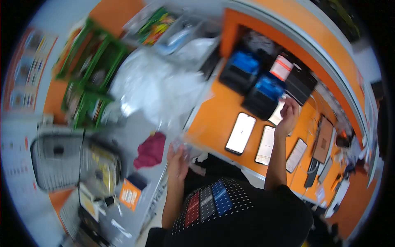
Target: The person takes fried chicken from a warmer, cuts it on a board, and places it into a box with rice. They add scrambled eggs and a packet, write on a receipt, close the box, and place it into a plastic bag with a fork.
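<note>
My left hand (177,164) is closed on a piece of clear crinkled plastic (184,149) at the front edge of the grey table. A dark red cloth (150,151) lies just left of it. Over the orange counter, my right hand (290,114) reaches to a lit phone (276,115), its fingers loosely bent and apart across it; the hand hides part of that phone. Nearer me lie a large white-screened phone (240,133), a second lit phone (265,145) and a third phone (296,155). Black-and-blue card terminals (263,96) stand just behind the right hand.
Big clear plastic bags (152,84) cover the grey table's back. Green bins (92,61), a wire basket (57,158) and a clear container (98,166) stand left. A brown box (323,140) and cables lie right. An orange ledge (304,35) overhangs the counter.
</note>
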`<state>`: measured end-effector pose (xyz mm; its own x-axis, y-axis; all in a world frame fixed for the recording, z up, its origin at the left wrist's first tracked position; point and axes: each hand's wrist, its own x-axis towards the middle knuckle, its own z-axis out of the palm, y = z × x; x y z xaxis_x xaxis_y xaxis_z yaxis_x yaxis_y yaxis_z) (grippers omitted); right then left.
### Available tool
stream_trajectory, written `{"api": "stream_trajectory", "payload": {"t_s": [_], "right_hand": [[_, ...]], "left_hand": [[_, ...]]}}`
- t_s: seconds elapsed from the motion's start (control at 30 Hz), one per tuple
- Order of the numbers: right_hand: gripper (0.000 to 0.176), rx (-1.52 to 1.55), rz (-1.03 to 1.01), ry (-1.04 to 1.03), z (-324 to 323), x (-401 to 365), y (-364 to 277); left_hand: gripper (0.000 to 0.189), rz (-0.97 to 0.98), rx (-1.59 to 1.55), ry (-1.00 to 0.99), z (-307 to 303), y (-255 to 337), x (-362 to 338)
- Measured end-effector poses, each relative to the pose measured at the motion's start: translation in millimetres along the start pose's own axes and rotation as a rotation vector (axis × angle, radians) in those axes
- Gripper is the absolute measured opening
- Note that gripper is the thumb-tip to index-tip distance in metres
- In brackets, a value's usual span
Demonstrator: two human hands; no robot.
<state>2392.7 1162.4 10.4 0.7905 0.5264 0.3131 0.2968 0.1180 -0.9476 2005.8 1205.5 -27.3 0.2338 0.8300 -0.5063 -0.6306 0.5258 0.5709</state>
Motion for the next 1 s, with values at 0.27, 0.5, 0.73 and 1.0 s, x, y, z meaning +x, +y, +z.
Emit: {"api": "stream_trajectory", "payload": {"t_s": [0.27,0.5,0.73,1.0], "right_hand": [[0.041,0.094,0.038,-1.379,116.3,-200.8,-107.4],[0.009,0.483,0.898,-1.31,104.4,-307.7,-96.4],[0.009,0.782,1.37,-1.16,118.2,-350.8,-96.5],[0.03,0.39,0.076,-1.994,149.5,-372.7,-163.5]], "left_hand": [[0.052,0.247,0.153,0.087,-15.6,-7.7,-87.1],[0.041,0.525,0.191,0.431,-93.5,-12.6,-205.5],[0.031,0.735,-0.075,1.119,-195.4,-37.4,-328.7],[0.039,0.975,1.622,0.94,-170.1,22.5,-285.2]]}}
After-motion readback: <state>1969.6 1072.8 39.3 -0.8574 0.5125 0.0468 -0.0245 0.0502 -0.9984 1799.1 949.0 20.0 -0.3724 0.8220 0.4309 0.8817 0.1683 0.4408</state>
